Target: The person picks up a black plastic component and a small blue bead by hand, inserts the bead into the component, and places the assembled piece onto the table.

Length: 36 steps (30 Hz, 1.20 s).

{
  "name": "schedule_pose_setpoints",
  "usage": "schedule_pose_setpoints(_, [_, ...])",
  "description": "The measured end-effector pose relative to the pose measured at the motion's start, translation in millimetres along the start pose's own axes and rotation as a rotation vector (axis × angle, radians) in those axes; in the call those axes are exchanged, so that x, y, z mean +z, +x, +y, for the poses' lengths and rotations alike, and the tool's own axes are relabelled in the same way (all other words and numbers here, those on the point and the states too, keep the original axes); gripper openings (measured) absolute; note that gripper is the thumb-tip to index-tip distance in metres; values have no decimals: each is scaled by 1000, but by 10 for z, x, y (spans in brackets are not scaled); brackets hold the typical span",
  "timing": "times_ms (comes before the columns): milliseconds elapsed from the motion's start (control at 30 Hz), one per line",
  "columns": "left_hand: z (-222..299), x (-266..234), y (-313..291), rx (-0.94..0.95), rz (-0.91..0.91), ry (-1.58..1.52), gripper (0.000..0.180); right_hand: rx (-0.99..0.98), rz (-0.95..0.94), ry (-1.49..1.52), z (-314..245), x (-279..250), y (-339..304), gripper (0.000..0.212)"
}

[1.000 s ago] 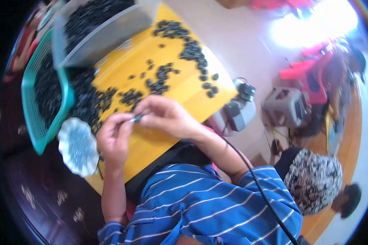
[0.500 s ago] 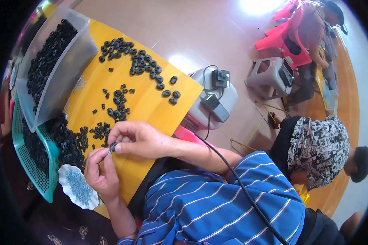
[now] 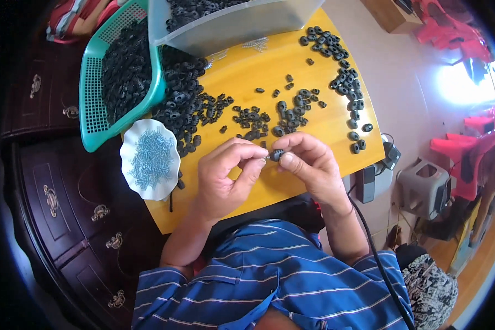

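Note:
Over the front of the yellow table, my two hands meet fingertip to fingertip. My right hand (image 3: 313, 168) pinches a small black oval plastic piece (image 3: 278, 155), which looks like a cord lock body. The fingertips of my left hand (image 3: 229, 173) are closed on a tiny shiny metal piece (image 3: 267, 158) at the near end of the black piece; it may be a spring, but it is too small to be sure. Just beyond my fingers lie loose oval black pieces (image 3: 300, 113) and smaller black plugs (image 3: 251, 118). Left of my left hand, a white scalloped dish (image 3: 127, 154) holds many tiny silvery-blue metal parts (image 3: 153, 157).
A green basket (image 3: 88, 88) and a translucent bin (image 3: 242, 30), both full of black parts, stand at the back left. Black parts are heaped (image 3: 176, 99) beside them. Oval pieces (image 3: 346, 82) line the right edge. A black cable (image 3: 377, 258) runs past my right arm.
The view has swung round, so the table now lies straight ahead. My hands stay together, fingertips still around the black piece and the metal bit.

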<state>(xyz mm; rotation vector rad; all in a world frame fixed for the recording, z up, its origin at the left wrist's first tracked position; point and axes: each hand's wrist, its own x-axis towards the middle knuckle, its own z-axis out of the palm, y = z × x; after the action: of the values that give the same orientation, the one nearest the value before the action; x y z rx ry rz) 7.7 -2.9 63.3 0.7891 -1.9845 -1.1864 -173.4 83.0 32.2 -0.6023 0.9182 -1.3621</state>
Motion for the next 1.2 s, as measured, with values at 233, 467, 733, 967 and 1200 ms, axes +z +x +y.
schedule_pose_setpoints(233, [8, -21, 1, 23, -18, -21, 13, -17, -3, -4, 26, 7, 24, 22])
schedule_pose_setpoints(467, [-1, 8, -25, -38, -20, -47, 13, -26, -19, -50, 9, 10, 14, 23])
schedule_pose_setpoints(733, [-16, -2, -22, -18, -12, -25, 14, 34, -110, -126, -8, 70, 12, 24])
schedule_pose_setpoints(967, [-33, -46, -62, -23, 19, 7, 15, -6, -86, 75, 25, 10, 32, 22])
schedule_pose_setpoints(1200, [-15, -33, -90, -36, 25, -37, 15, 69, 35, 118, -15, 42, 40, 20])
